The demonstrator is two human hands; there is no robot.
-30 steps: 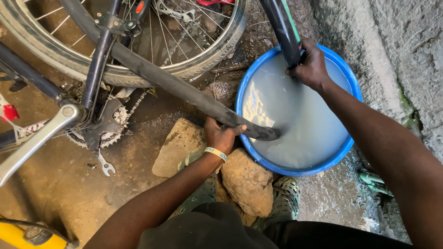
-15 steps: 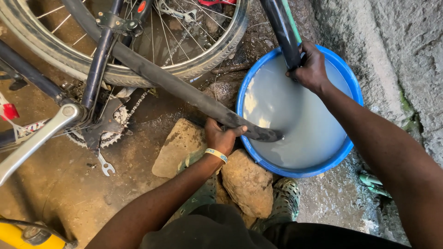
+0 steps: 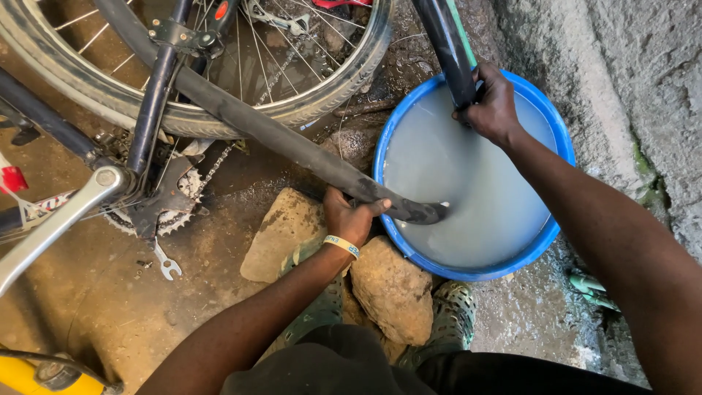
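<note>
A black rubber bicycle inner tube runs from the upturned wheel down into a round blue plastic basin of cloudy grey water, its bend dipping under the surface near the basin's left rim. The left hand is closed around the tube just outside that rim, with a pale wristband on its wrist; the right hand grips the tube's other run at the basin's far edge. Two tan stones lie against the basin, between it and the person's green perforated clogs. The bicycle's spoked rear wheel and chainring crowd the left side (a small silver spanner lies on the wet dirt floor below them), and a rough concrete wall closes in on the right. Compared with half a second ago, both grips and the tube sit almost unchanged.
</note>
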